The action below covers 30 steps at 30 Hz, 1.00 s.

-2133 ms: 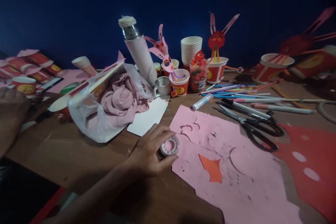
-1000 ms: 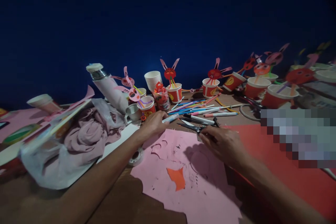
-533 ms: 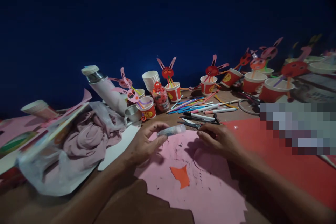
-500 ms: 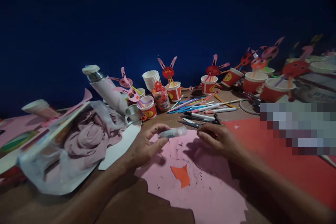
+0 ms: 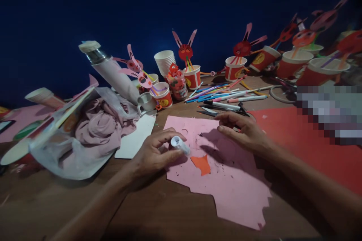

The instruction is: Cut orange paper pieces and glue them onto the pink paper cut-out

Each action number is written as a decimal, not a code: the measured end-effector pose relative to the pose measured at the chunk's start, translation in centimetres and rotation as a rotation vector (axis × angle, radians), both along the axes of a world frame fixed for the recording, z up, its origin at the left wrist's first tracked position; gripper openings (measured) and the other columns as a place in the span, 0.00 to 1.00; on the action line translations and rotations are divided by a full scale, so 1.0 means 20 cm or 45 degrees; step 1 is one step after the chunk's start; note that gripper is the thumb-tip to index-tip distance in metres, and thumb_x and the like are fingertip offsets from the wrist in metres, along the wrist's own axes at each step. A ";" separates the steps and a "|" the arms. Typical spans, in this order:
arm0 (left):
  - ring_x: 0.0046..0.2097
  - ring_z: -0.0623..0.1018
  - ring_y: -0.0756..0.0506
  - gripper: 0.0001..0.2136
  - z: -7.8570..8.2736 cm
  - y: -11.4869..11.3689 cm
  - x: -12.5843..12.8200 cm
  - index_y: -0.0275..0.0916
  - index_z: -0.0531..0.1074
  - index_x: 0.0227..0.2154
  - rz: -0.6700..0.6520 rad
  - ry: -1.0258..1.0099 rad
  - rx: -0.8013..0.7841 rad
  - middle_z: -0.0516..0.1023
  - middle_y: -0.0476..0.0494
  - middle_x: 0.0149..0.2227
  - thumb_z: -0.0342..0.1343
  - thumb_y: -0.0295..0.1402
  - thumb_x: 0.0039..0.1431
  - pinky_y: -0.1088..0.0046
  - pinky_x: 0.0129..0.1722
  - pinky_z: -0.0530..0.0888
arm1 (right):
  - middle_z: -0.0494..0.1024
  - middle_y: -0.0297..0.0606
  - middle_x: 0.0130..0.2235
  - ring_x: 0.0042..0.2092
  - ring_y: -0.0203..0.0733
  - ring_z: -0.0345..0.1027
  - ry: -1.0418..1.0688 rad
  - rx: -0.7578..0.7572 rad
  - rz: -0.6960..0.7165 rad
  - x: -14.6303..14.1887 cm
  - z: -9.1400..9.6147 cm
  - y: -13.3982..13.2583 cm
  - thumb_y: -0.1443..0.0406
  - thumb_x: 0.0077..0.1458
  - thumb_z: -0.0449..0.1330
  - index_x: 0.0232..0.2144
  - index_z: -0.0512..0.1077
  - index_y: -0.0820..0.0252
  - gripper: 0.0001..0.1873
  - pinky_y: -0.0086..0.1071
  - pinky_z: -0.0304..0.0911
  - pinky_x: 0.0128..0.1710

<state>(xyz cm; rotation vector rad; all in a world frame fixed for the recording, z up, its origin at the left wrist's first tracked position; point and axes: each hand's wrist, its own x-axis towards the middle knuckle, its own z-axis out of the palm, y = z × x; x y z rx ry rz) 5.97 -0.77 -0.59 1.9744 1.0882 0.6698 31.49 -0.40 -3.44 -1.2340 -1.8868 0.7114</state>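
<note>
Between the thumb and fingers of my left hand (image 5: 161,148) is a glue stick (image 5: 180,145) in a clear, whitish tube, its round end tilted up toward me. My right hand (image 5: 240,130) hovers over the far right part of a pink paper sheet (image 5: 234,196), fingers loosely bent and apart, with nothing visible in them. On the pink sheet, just right of the glue stick, lies a small orange paper scrap (image 5: 202,165). Cut edges and dark specks mark the sheet.
Pens and coloured sticks (image 5: 220,94) lie beyond the hands, near scissors (image 5: 207,111). Red paper (image 5: 305,131) is at right. Paper cups with rabbit figures (image 5: 192,77) line the back. At left are a bag with cloth (image 5: 98,128), a metal mug (image 5: 146,102) and a leaning thermos (image 5: 113,75).
The glue stick has turned from lying sideways to pointing its end toward me, and its tip has moved away from my right hand. The view has tilted down somewhat.
</note>
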 end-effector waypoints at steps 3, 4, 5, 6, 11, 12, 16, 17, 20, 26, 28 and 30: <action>0.32 0.71 0.50 0.04 -0.01 -0.02 0.04 0.39 0.71 0.30 -0.127 -0.031 -0.063 0.70 0.48 0.32 0.58 0.32 0.51 0.73 0.31 0.69 | 0.69 0.34 0.27 0.28 0.34 0.62 -0.049 -0.020 0.031 -0.02 -0.01 -0.01 0.60 0.54 0.54 0.40 0.68 0.61 0.13 0.27 0.58 0.26; 0.32 0.71 0.50 0.04 -0.01 -0.02 0.05 0.38 0.71 0.30 -0.154 -0.024 -0.086 0.70 0.48 0.31 0.57 0.32 0.51 0.74 0.31 0.69 | 0.70 0.34 0.28 0.28 0.34 0.62 -0.066 -0.027 0.038 -0.02 -0.02 -0.01 0.60 0.54 0.54 0.40 0.68 0.61 0.13 0.26 0.58 0.26; 0.32 0.71 0.50 0.04 -0.02 -0.03 0.06 0.38 0.71 0.30 -0.167 -0.015 -0.113 0.70 0.48 0.31 0.57 0.33 0.52 0.74 0.31 0.69 | 0.71 0.34 0.28 0.28 0.34 0.63 -0.083 -0.034 0.045 -0.03 -0.02 -0.01 0.60 0.54 0.54 0.40 0.68 0.61 0.13 0.26 0.58 0.26; 0.32 0.71 0.50 0.05 -0.02 -0.04 0.06 0.38 0.71 0.30 -0.173 -0.006 -0.144 0.70 0.48 0.31 0.56 0.34 0.53 0.75 0.30 0.69 | 0.71 0.35 0.29 0.28 0.35 0.63 -0.100 -0.040 0.054 -0.03 -0.02 -0.02 0.60 0.54 0.54 0.40 0.68 0.61 0.13 0.27 0.58 0.26; 0.29 0.70 0.51 0.07 -0.05 -0.05 0.07 0.38 0.70 0.33 -0.153 -0.018 -0.247 0.70 0.46 0.33 0.55 0.36 0.54 0.79 0.22 0.68 | 0.73 0.36 0.30 0.31 0.36 0.66 -0.147 -0.034 0.094 -0.03 -0.04 -0.02 0.59 0.55 0.54 0.40 0.68 0.60 0.13 0.28 0.60 0.29; 0.29 0.70 0.51 0.07 -0.05 -0.05 0.07 0.38 0.70 0.33 -0.162 -0.022 -0.245 0.70 0.46 0.33 0.55 0.36 0.54 0.79 0.22 0.68 | 0.74 0.36 0.30 0.30 0.37 0.66 -0.152 -0.035 0.095 -0.04 -0.04 -0.02 0.59 0.55 0.53 0.40 0.68 0.60 0.13 0.28 0.60 0.29; 0.32 0.71 0.51 0.06 -0.05 -0.05 0.09 0.38 0.70 0.33 -0.216 -0.010 -0.229 0.70 0.47 0.33 0.54 0.35 0.54 0.78 0.25 0.70 | 0.74 0.36 0.29 0.30 0.37 0.66 -0.166 -0.075 0.112 -0.04 -0.04 -0.02 0.58 0.55 0.53 0.40 0.68 0.60 0.14 0.29 0.59 0.29; 0.32 0.71 0.50 0.06 -0.05 -0.05 0.10 0.38 0.71 0.33 -0.219 -0.011 -0.223 0.70 0.47 0.33 0.54 0.34 0.54 0.78 0.26 0.70 | 0.74 0.36 0.29 0.30 0.37 0.66 -0.167 -0.086 0.113 -0.04 -0.03 -0.02 0.58 0.55 0.53 0.40 0.68 0.60 0.14 0.29 0.59 0.29; 0.32 0.71 0.50 0.05 -0.04 -0.05 0.10 0.38 0.70 0.32 -0.243 -0.006 -0.183 0.70 0.47 0.33 0.54 0.33 0.55 0.77 0.27 0.69 | 0.75 0.36 0.29 0.30 0.38 0.66 -0.165 -0.100 0.105 -0.05 -0.04 -0.02 0.58 0.55 0.52 0.39 0.68 0.60 0.14 0.30 0.59 0.29; 0.31 0.70 0.51 0.04 -0.05 -0.04 0.10 0.37 0.69 0.33 -0.304 0.022 -0.159 0.69 0.48 0.33 0.53 0.31 0.56 0.76 0.29 0.69 | 0.74 0.36 0.28 0.29 0.37 0.66 -0.167 -0.048 0.107 -0.05 -0.05 -0.02 0.59 0.54 0.53 0.40 0.68 0.60 0.14 0.30 0.59 0.28; 0.33 0.70 0.51 0.04 -0.05 -0.04 0.10 0.37 0.70 0.33 -0.305 0.028 -0.089 0.70 0.48 0.33 0.53 0.31 0.55 0.75 0.32 0.69 | 0.74 0.36 0.28 0.28 0.37 0.65 -0.154 -0.045 0.118 -0.05 -0.05 -0.02 0.59 0.54 0.53 0.40 0.68 0.60 0.14 0.30 0.59 0.28; 0.34 0.71 0.50 0.04 -0.06 -0.04 0.10 0.37 0.70 0.33 -0.303 0.029 -0.018 0.70 0.47 0.33 0.53 0.31 0.55 0.74 0.34 0.68 | 0.73 0.36 0.28 0.28 0.37 0.65 -0.137 -0.044 0.126 -0.05 -0.06 -0.02 0.59 0.54 0.53 0.40 0.68 0.61 0.14 0.30 0.59 0.27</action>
